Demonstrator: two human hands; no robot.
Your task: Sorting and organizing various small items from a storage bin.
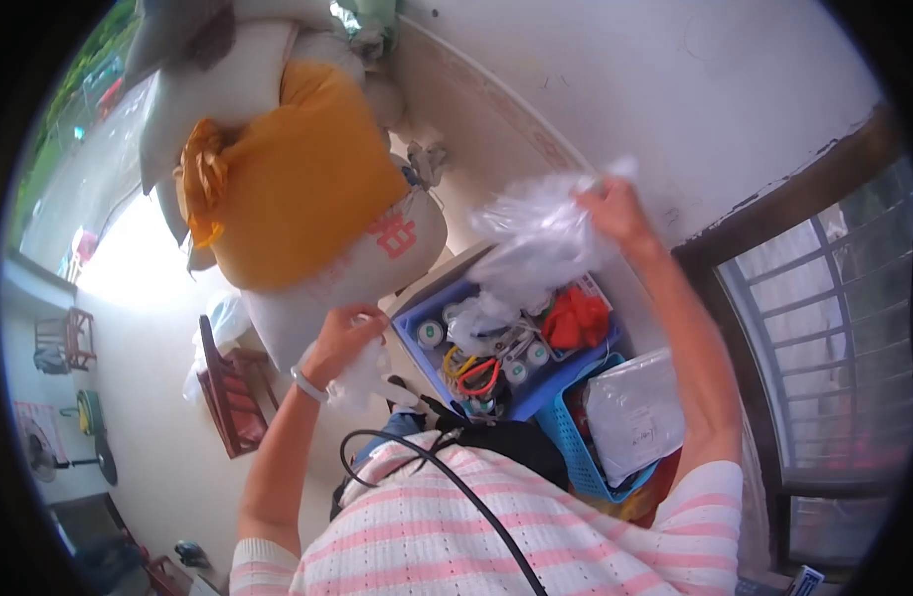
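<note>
My right hand [619,216] is raised over the far side of a blue-purple plastic crate [419,357], gripping a bunched clear plastic bag [538,231] that is blurred. Left of the crate, my left hand [345,339] pinches another crumpled translucent plastic bag [360,376], which hangs beneath the fingers. Inside the crate lie several round white-capped containers [430,334], a red plastic bag [576,318], looped yellow and red cords [477,376], and more crumpled clear plastic [482,320]. The hanging bag covers part of the crate's contents.
Stuffed white sacks [292,320] and an orange sack [307,179] are piled at the far left. A light-blue basket [583,469] with a plastic-wrapped packet [635,417] stands beside the crate. A wooden chair [233,395] is at left, a barred window [821,335] at right.
</note>
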